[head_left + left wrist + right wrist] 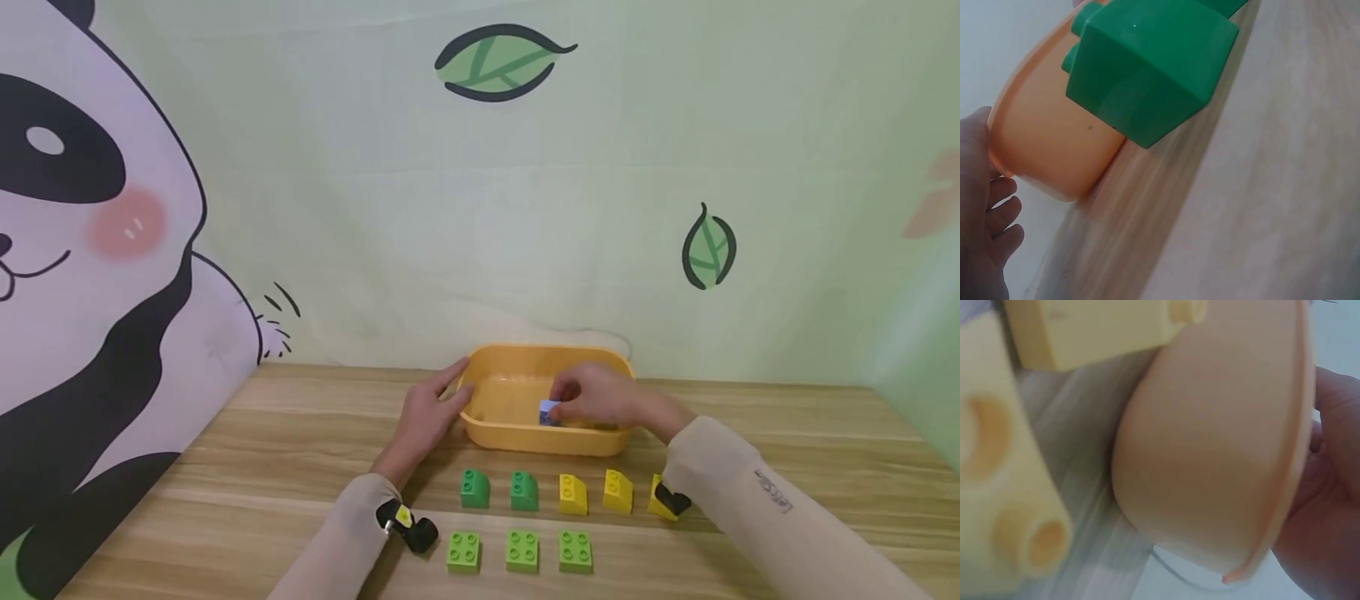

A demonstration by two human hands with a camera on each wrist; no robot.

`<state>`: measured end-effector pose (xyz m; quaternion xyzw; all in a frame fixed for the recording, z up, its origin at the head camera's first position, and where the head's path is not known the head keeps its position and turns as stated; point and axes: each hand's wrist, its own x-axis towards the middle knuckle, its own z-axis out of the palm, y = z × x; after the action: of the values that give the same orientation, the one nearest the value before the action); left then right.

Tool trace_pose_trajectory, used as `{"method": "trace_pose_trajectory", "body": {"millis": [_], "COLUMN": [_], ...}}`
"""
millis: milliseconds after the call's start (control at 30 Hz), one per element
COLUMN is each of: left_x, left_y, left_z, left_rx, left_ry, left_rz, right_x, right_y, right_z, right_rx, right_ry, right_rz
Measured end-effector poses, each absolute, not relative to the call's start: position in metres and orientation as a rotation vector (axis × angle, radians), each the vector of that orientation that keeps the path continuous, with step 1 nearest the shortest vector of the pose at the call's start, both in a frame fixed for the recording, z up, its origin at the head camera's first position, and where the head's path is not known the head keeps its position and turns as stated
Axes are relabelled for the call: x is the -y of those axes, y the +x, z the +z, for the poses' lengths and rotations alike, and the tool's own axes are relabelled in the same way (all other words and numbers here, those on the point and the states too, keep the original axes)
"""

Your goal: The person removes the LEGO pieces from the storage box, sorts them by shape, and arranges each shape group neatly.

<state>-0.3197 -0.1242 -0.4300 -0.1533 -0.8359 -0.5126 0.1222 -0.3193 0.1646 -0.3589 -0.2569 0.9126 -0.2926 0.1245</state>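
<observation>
A yellow-orange plastic basin [543,439] stands near the back of the wooden table. At its left rim, my left hand [427,417] holds the edge, with the thumb over the rim; several of its fingers curl outside the wall in the left wrist view. My right hand [600,396] reaches over the basin and pinches a small blue-and-white block [549,412] between thumb and fingertips, low inside. In the right wrist view, the basin wall [1210,437] covers that block and the fingertips. Whether the block touches the basin floor, I cannot tell.
In front of the basin stand two dark green sloped bricks [474,489] and three yellow sloped bricks [572,495], the rightmost partly behind the right wrist camera. Nearer lies a row of three light green bricks [522,552]. A printed fabric backdrop [375,208] rises behind the table.
</observation>
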Motion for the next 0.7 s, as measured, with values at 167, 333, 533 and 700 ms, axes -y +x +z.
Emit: {"method": "trace_pose_trajectory", "body": {"millis": [167,333,533,700], "left_x": [0.123,0.123,0.123,0.124], "left_y": [-0.32,-0.319,-0.32,-0.319], "left_z": [-0.43,-0.43,-0.431,-0.43], "left_rx": [2.448,2.462,2.463,2.454], "left_ry": [-0.443,-0.424,-0.426,-0.429], "left_rz": [-1.492,-1.493,-1.497,-1.512], "right_x": [-0.173,-0.183,-0.193,-0.197], "right_y": [-0.314,-0.307,-0.298,-0.287], "right_z": [-0.352,-0.349,-0.347,-0.345], "right_rx": [-2.684,-2.715,-2.722,-2.722], "right_ry": [-0.792,-0.853,-0.858,-0.846], "right_rz": [-0.941,-1.01,-1.096,-1.137]}}
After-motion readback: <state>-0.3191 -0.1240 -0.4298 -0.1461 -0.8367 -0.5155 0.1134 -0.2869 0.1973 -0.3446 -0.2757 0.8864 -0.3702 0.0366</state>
